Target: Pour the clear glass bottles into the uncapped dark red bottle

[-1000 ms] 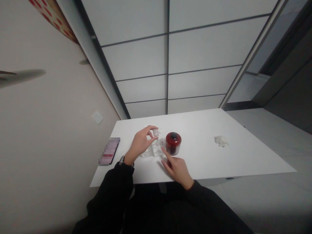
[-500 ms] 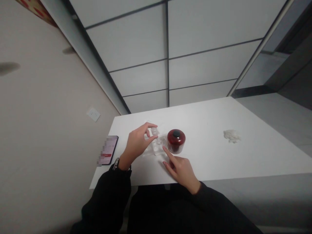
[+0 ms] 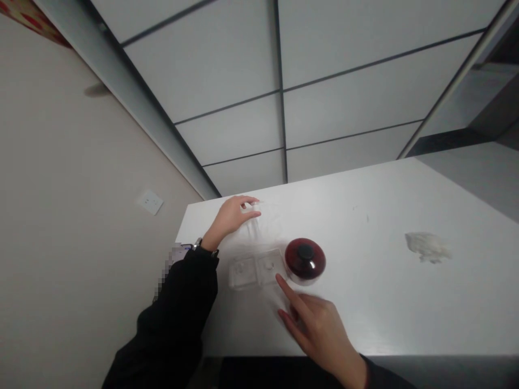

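My left hand point(image 3: 237, 213) reaches to the back of the table. Its thumb and fingers close around a small clear piece point(image 3: 255, 206), whose exact kind is blurred. Two square clear containers point(image 3: 243, 273) stand side by side nearer to me. My right hand point(image 3: 318, 324) has its index finger stretched to the near right corner of the right-hand clear container point(image 3: 265, 275), seemingly touching it. Thumb and index finger are apart, with nothing held. Just right of the containers sits a round pot with a dark red lid point(image 3: 298, 254) and a black knob.
On the white table point(image 3: 365, 302), a crumpled pale wrapper or tissue point(image 3: 427, 247) lies to the right. A phone point(image 3: 179, 252) is partly hidden by my left sleeve. Faint clear film point(image 3: 273, 219) lies by my left hand. A wall with a socket point(image 3: 151, 202) borders the left.
My left hand has moved away from the containers toward the back of the table with the small clear piece. My right index finger stays at the container. The camera view has shifted.
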Tool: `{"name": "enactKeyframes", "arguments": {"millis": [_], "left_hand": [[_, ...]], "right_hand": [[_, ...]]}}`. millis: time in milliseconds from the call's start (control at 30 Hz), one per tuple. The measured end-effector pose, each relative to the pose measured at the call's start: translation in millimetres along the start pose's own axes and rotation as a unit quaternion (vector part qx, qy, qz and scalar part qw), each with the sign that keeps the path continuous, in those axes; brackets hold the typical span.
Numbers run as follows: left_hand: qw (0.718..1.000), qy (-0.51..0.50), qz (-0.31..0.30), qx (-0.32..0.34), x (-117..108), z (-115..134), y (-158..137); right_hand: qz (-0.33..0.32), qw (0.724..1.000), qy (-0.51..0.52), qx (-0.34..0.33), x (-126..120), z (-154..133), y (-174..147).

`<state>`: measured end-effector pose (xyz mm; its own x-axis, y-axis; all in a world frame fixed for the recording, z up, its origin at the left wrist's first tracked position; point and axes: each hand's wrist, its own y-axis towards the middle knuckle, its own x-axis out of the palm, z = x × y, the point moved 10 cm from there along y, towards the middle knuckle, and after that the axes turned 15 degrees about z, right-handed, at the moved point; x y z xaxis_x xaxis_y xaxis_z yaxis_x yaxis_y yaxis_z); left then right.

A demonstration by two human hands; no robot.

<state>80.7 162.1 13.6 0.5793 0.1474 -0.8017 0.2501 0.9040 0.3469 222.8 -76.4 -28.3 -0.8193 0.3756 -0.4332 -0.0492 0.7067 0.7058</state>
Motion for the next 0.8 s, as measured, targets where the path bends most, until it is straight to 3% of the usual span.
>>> {"name": "enactKeyframes", "arguments": {"millis": [100,167,233,300,367,400,467,533,667,800], "left_hand": [[0.995,0.055,-0.075,0.037,44.7,-12.3,11.0],[0.987,0.101,-0.104,0.071,60.1,-14.0,11.2],[0.983,0.129,-0.100,0.087,56.4,-9.8,9.6],[0.988,0.105,-0.075,0.090,36.1,6.9,5.6],[0.991,0.014,-0.066,0.115,11.5,43.0,-5.4],[0.983,-0.049,-0.092,0.149,4.0,68.7,-16.4],[0.949,-0.147,-0.174,0.218,-2.7,120.1,-46.0],[0.924,-0.184,-0.215,0.258,-3.5,155.7,-70.1],[0.930,-0.192,-0.185,0.253,7.5,175.1,-81.2],[0.943,-0.166,-0.130,0.258,12.9,173.7,-79.0]], "right_hand": [[0.085,0.995,0.043,-0.019,-26.6,-10.9,1.2],[0.156,0.986,0.047,-0.018,-50.4,-9.8,-2.7],[0.230,0.973,0.033,0.006,-75.9,2.8,-6.5],[0.291,0.956,0.015,0.045,-98.5,24.1,-5.7],[0.276,0.957,-0.002,0.090,-102.5,49.4,5.6],[0.246,0.964,0.010,0.105,-97.0,60.7,14.0],[0.173,0.977,0.053,0.113,-77.7,76.4,29.9],[0.115,0.981,0.104,0.113,-55.5,86.3,39.0],[0.078,0.980,0.142,0.114,-26.6,99.9,38.8],[0.111,0.979,0.136,0.106,-27.0,103.6,34.7]]}}
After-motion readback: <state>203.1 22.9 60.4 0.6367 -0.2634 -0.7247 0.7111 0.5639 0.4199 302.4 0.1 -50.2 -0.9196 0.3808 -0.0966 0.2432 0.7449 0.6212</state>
